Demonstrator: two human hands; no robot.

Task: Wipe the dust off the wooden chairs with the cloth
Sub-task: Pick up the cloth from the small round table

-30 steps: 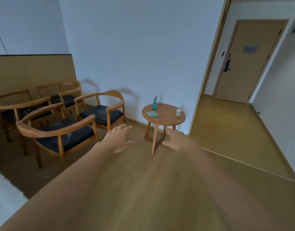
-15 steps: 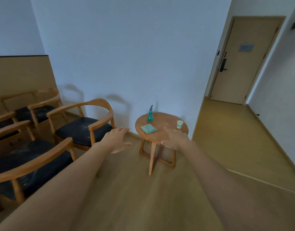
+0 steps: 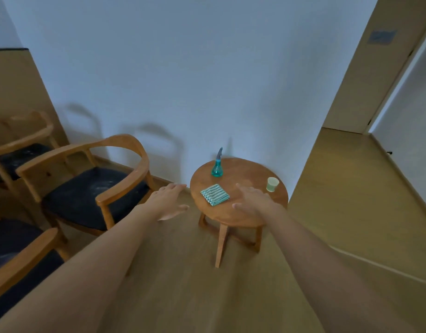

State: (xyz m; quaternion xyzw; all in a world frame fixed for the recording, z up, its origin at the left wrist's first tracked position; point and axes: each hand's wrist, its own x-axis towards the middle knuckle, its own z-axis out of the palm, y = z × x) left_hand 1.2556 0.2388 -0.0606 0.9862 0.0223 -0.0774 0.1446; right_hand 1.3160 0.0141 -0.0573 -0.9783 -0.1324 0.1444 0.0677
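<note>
A folded teal-and-white striped cloth (image 3: 215,194) lies on a small round wooden table (image 3: 243,171). My right hand (image 3: 254,200) hovers over the table just right of the cloth, fingers straight, holding nothing. My left hand (image 3: 167,200) is stretched out left of the table, fingers straight and empty. A wooden armchair (image 3: 125,162) with a dusty black seat stands to the left. A second chair (image 3: 27,258) is at the near left and a third chair (image 3: 17,145) behind.
On the table stand a teal spray bottle (image 3: 217,164) and a pale green cup (image 3: 272,184). A white wall runs behind. A doorway and a corridor with a door (image 3: 375,68) open to the right. The floor is wood-coloured.
The view has closed in on the table and chairs. Both hands have stayed outstretched and empty, and my right hand now reaches over the tabletop beside the cloth.
</note>
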